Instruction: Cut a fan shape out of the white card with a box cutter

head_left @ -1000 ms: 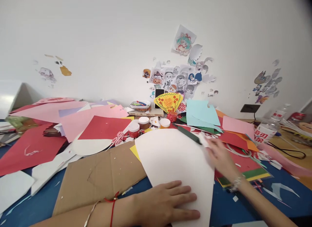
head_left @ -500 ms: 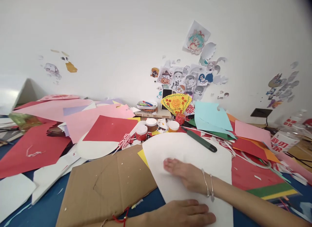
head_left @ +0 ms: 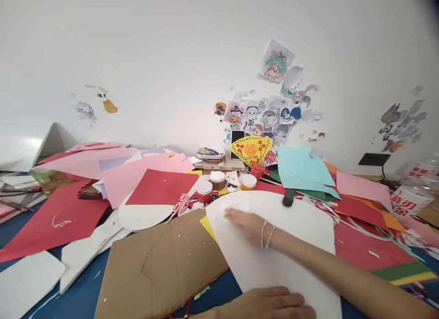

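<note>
A large white fan-shaped sheet [head_left: 295, 250] with a curved far edge lies before me. My right hand [head_left: 245, 225], palm down with fingers stretched out, touches its upper left part and is slightly smeared by motion. My left hand [head_left: 270, 304] rests flat on the lower part of the sheet, fingers extended, partly cut off by the bottom of the view. At the sheet's far edge, the end of a dark green pen-like tool [head_left: 288, 198] shows; I cannot make out its kind. Left of the sheet lies a brown cardboard piece [head_left: 161, 264], with a yellow paper corner [head_left: 207, 228] between them.
Small paint jars [head_left: 204, 191] stand beyond the cardboard. A yellow decorated fan shape [head_left: 251, 150] leans upright behind them. Red paper [head_left: 161, 187] and pink paper cover the left; turquoise paper [head_left: 303, 168] and a red sheet [head_left: 366, 246] are at the right, near plastic bottles [head_left: 411, 200].
My right hand has slid up and left over the white sheet. The dark green tool has shifted from lying across the sheet to its far edge, less of it showing. The view has shifted slightly.
</note>
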The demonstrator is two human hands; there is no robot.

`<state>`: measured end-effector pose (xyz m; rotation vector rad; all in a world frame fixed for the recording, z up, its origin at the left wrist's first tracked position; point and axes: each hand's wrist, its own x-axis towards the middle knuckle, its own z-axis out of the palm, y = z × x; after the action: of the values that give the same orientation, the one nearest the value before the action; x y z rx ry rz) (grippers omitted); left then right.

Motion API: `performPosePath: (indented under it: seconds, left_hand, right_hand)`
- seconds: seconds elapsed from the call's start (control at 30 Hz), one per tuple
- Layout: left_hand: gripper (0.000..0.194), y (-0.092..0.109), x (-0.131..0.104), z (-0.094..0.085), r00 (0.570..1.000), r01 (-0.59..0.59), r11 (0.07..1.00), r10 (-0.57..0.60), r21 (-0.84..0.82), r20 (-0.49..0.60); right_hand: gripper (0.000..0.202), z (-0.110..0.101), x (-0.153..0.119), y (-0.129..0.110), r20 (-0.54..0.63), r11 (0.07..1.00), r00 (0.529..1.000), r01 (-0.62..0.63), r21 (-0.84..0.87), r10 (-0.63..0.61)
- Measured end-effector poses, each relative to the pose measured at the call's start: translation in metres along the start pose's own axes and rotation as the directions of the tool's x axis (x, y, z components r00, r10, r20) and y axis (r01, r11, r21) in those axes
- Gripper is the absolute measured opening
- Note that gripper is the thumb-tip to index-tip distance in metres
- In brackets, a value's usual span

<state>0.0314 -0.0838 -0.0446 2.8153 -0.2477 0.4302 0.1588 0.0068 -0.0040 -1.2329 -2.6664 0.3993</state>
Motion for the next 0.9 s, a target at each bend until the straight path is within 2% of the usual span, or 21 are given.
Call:
performPosePath:
  seconds: [0.07,0.13,0.2,0.23,0.27,0.33,0.37,0.4,0.47,0.53,0.6,0.63,0.67,0.7,0.73,0.77,0.8,0.83,0.87,0.9]
  left_hand:
    - [0.043,-0.001,0.0,0.003,0.999,-0.024,0.997,0.026,0.075,-0.025]
    - [0.041,-0.003,0.001,0.007,0.998,-0.017,0.992,0.025,0.122,-0.064]
    - [0.04,-0.004,0.002,0.011,0.994,-0.002,0.989,0.018,0.149,-0.105]
    - [0.039,-0.005,0.003,0.013,0.993,-0.006,0.985,0.026,0.17,-0.115]
    - [0.038,-0.005,0.003,0.013,0.992,-0.021,0.98,0.046,0.199,-0.117]
    - [0.039,-0.004,0.001,0.01,0.989,-0.063,0.962,0.095,0.267,-0.112]
    - [0.039,-0.003,0.0,0.007,0.988,-0.08,0.951,0.116,0.299,-0.104]
    - [0.039,-0.002,-0.001,0.004,0.987,-0.089,0.941,0.128,0.325,-0.099]
    - [0.037,0.001,-0.002,-0.002,0.987,-0.096,0.93,0.134,0.356,-0.084]
    - [0.036,0.004,-0.001,-0.007,0.988,-0.108,0.925,0.14,0.364,-0.063]
    - [0.036,0.006,0.001,-0.009,0.989,-0.115,0.928,0.142,0.355,-0.05]
    - [0.035,0.007,0.002,-0.009,0.989,-0.115,0.931,0.139,0.346,-0.046]
    - [0.033,0.008,0.003,-0.008,0.99,-0.115,0.935,0.136,0.335,-0.041]
    - [0.032,0.009,0.005,-0.007,0.99,-0.117,0.938,0.136,0.326,-0.036]
    - [0.03,0.01,0.006,-0.007,0.99,-0.121,0.94,0.139,0.32,-0.033]
    - [0.03,0.011,0.006,-0.008,0.989,-0.13,0.94,0.147,0.317,-0.031]
    - [0.03,0.013,0.007,-0.01,0.988,-0.137,0.939,0.154,0.317,-0.028]
    - [0.031,0.016,0.006,-0.013,0.987,-0.142,0.937,0.157,0.319,-0.022]
    - [0.033,0.018,0.006,-0.016,0.988,-0.141,0.936,0.152,0.322,-0.01]
    - [0.035,0.02,0.005,-0.02,0.99,-0.136,0.936,0.142,0.325,0.007]
  right_hand:
    - [0.078,-0.006,-0.013,-0.001,-0.023,0.999,0.999,-0.042,0.005,0.043]
    - [0.075,-0.009,-0.038,-0.003,-0.005,1.0,1.0,-0.013,0.013,0.014]
    - [0.071,-0.008,-0.071,0.0,0.072,0.984,0.983,0.165,0.066,-0.169]
    - [0.068,-0.008,-0.089,0.006,0.068,0.972,0.972,0.217,0.09,-0.224]
    - [0.067,-0.01,-0.108,0.016,0.028,0.977,0.98,0.194,0.084,-0.197]
    - [0.071,-0.02,-0.144,0.049,-0.106,0.998,0.993,-0.05,-0.033,0.046]
    - [0.073,-0.026,-0.159,0.069,-0.185,0.969,0.961,-0.227,-0.095,0.207]
    - [0.074,-0.032,-0.172,0.087,-0.273,0.903,0.892,-0.408,-0.135,0.362]
    - [0.075,-0.036,-0.184,0.11,-0.351,0.832,0.813,-0.537,-0.141,0.465]
    - [0.075,-0.025,-0.178,0.106,-0.374,0.809,0.786,-0.571,-0.137,0.492]
    - [0.075,0.0,-0.158,0.074,-0.35,0.841,0.821,-0.523,-0.14,0.452]
    - [0.075,0.013,-0.146,0.053,-0.32,0.876,0.859,-0.46,-0.144,0.399]
    - [0.075,0.025,-0.135,0.031,-0.244,0.944,0.934,-0.299,-0.137,0.26]
    - [0.073,0.033,-0.124,0.013,-0.147,0.989,0.986,-0.098,-0.107,0.081]
    - [0.069,0.036,-0.115,-0.001,-0.063,0.996,0.995,0.075,-0.058,-0.078]
    - [0.066,0.034,-0.107,-0.01,0.016,0.982,0.982,0.189,0.002,-0.189]
    - [0.066,0.028,-0.1,-0.012,0.077,0.973,0.97,0.228,0.039,-0.23]
    - [0.069,0.019,-0.094,-0.01,0.094,0.983,0.978,0.182,0.039,-0.185]
    - [0.072,0.009,-0.087,-0.006,0.092,0.995,0.991,0.099,0.015,-0.1]
    - [0.075,0.0,-0.08,-0.001,0.036,1.0,0.999,-0.026,-0.014,0.026]
